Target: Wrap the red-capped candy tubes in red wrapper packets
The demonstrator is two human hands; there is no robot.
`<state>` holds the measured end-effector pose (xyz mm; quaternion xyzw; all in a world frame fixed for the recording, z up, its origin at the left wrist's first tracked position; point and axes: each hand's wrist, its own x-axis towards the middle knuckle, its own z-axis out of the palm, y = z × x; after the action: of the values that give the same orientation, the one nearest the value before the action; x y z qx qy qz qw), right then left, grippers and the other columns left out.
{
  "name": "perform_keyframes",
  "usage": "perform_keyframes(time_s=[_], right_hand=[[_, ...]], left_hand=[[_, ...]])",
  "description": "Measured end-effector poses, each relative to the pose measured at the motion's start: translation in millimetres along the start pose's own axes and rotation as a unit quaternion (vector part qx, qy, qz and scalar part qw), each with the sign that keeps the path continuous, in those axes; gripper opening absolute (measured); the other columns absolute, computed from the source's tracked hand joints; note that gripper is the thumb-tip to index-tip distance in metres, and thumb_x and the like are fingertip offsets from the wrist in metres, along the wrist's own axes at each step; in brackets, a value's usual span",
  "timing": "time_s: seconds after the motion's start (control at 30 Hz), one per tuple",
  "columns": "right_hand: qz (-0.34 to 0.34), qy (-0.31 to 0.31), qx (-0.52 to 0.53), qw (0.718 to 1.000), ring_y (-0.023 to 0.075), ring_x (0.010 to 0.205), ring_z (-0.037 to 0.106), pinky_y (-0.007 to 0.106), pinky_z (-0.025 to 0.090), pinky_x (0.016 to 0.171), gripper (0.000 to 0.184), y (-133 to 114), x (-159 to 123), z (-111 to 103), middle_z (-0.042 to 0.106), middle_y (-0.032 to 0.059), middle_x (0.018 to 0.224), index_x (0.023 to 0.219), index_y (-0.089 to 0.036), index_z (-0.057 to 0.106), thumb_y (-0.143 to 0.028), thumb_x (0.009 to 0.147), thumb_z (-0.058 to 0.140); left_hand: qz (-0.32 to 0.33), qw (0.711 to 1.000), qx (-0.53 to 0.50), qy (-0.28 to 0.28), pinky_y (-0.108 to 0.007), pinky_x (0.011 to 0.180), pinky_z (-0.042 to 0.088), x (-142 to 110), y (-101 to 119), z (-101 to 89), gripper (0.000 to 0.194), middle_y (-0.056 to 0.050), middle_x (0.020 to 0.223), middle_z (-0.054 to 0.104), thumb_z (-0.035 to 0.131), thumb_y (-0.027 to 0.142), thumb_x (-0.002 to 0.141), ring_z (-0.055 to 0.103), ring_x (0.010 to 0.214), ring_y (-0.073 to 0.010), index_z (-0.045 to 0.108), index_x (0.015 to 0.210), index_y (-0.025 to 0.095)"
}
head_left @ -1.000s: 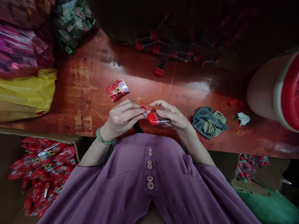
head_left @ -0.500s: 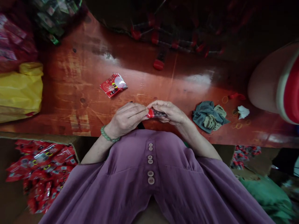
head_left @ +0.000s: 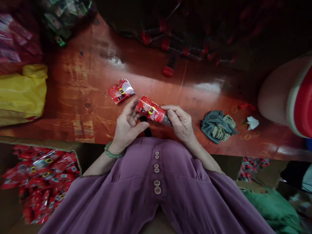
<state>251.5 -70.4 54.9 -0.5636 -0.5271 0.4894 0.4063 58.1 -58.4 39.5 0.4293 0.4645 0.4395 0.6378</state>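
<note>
Red tabletop holds crumpled cloth; packets near left hand.

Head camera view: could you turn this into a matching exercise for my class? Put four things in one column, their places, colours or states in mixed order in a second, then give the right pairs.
Things
1. Dark container
2. Bracelet
3. Left hand
4. Crumpled cloth

Places, colours or states
A. Open, thumb apart from its fingers
B. On the tabletop, right of both hands
C. In the right hand's grip
D. Pale green and being worn

Pairs: 1-C, 2-D, 3-A, 4-B
</note>
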Motion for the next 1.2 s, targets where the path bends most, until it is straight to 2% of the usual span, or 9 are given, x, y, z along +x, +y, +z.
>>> perform_keyframes(time_s=[0.1, 0.17, 0.37, 0.53, 0.6, 0.73, 0.9, 1.03, 1.2], right_hand=[[-0.080, -0.001, -0.055, 0.995, 0.0112, 0.093, 0.071, 0.024, 0.057, 0.083, 0.025, -1, 1, 5, 0.076, 0.0001, 0.104, 0.110, -0.025, 0.070, -0.034, 0.101, 0.048], [-0.120, -0.012, -0.088, 0.989, 0.0109, 0.090, 0.072, 0.024, 0.058, 0.081, 0.027, 0, 2, 7, 0.076, 0.0005, 0.103, 0.113, -0.025, 0.068, -0.033, 0.102, 0.045], [-0.176, -0.042, -0.172, 0.968, 0.0158, 0.099, 0.071, 0.029, 0.060, 0.085, 0.035, 4, 1, 6, 0.073, 0.0060, 0.115, 0.127, -0.022, 0.059, -0.040, 0.098, 0.054], [-0.200, 0.003, -0.274, 0.941, 0.0171, 0.087, 0.071, 0.029, 0.060, 0.081, 0.035, 15, -1, 13, 0.074, 0.0075, 0.106, 0.128, -0.020, 0.059, -0.037, 0.099, 0.050], [-0.177, 0.023, -0.242, 0.954, 0.0176, 0.092, 0.071, 0.030, 0.060, 0.084, 0.035, 17, 1, 18, 0.073, 0.0075, 0.110, 0.127, -0.021, 0.059, -0.039, 0.099, 0.050], [-0.058, 0.009, -0.129, 0.990, 0.0177, 0.103, 0.068, 0.032, 0.056, 0.093, 0.034, 12, 6, 24, 0.070, 0.0058, 0.117, 0.126, -0.024, 0.058, -0.043, 0.098, 0.050], [-0.053, -0.056, -0.087, 0.993, 0.0196, 0.109, 0.066, 0.035, 0.054, 0.097, 0.039, 9, 10, 22, 0.066, 0.0078, 0.123, 0.129, -0.025, 0.053, -0.044, 0.095, 0.055], [-0.007, -0.101, -0.012, 0.995, 0.0163, 0.093, 0.067, 0.033, 0.057, 0.087, 0.050, 8, 10, 19, 0.067, 0.0066, 0.113, 0.134, -0.024, 0.045, -0.042, 0.092, 0.062], [0.078, -0.078, 0.158, 0.981, 0.0090, 0.068, 0.064, 0.024, 0.057, 0.067, 0.038, 8, 6, 20, 0.065, -0.0014, 0.090, 0.111, -0.025, 0.048, -0.043, 0.086, 0.070]], left_hand=[[-0.164, 0.966, -0.198, -0.028, -0.039, 0.095, 0.056, -2, 8, 13.5, 0.045, -0.009, 0.100, 0.075, 0.081, 0.055, 0.070, 0.071, 0.100, -0.0234, 0.073, 0.095, 0.018], [-0.218, 0.944, -0.248, -0.015, -0.034, 0.085, 0.058, 1, 12, 20.7, 0.037, -0.004, 0.079, 0.074, 0.086, 0.050, 0.066, 0.071, 0.080, -0.0177, 0.073, 0.075, 0.016], [-0.250, 0.924, -0.284, 0.055, -0.021, 0.060, 0.050, 7, 14, 31.9, 0.036, 0.000, 0.061, 0.068, 0.092, 0.040, 0.056, 0.059, 0.056, -0.0071, 0.068, 0.056, 0.014], [-0.240, 0.925, -0.283, 0.079, -0.019, 0.054, 0.045, 7, 5, 40.3, 0.038, 0.003, 0.055, 0.063, 0.092, 0.044, 0.054, 0.053, 0.051, -0.0046, 0.068, 0.055, 0.015], [-0.232, 0.929, -0.276, 0.079, -0.019, 0.054, 0.044, 9, 1, 41.9, 0.038, 0.003, 0.057, 0.064, 0.091, 0.046, 0.056, 0.052, 0.051, -0.0044, 0.069, 0.058, 0.016], [-0.207, 0.941, -0.259, 0.061, -0.025, 0.067, 0.051, 12, -5, 40.6, 0.037, 0.000, 0.067, 0.070, 0.088, 0.050, 0.062, 0.062, 0.064, -0.0100, 0.074, 0.071, 0.017], [-0.166, 0.954, -0.230, 0.099, -0.030, 0.080, 0.056, 14, -2, 36.0, 0.036, 0.000, 0.073, 0.073, 0.088, 0.049, 0.061, 0.069, 0.075, -0.0144, 0.073, 0.073, 0.019], [-0.145, 0.956, -0.242, 0.084, -0.033, 0.090, 0.056, 19, 6, 30.5, 0.029, -0.003, 0.085, 0.077, 0.086, 0.043, 0.066, 0.072, 0.086, -0.0179, 0.077, 0.081, 0.020], [-0.119, 0.973, -0.195, 0.029, -0.031, 0.085, 0.057, 19, 2, 28.9, 0.027, -0.007, 0.102, 0.077, 0.079, 0.039, 0.076, 0.072, 0.090, -0.0192, 0.078, 0.095, 0.019]])
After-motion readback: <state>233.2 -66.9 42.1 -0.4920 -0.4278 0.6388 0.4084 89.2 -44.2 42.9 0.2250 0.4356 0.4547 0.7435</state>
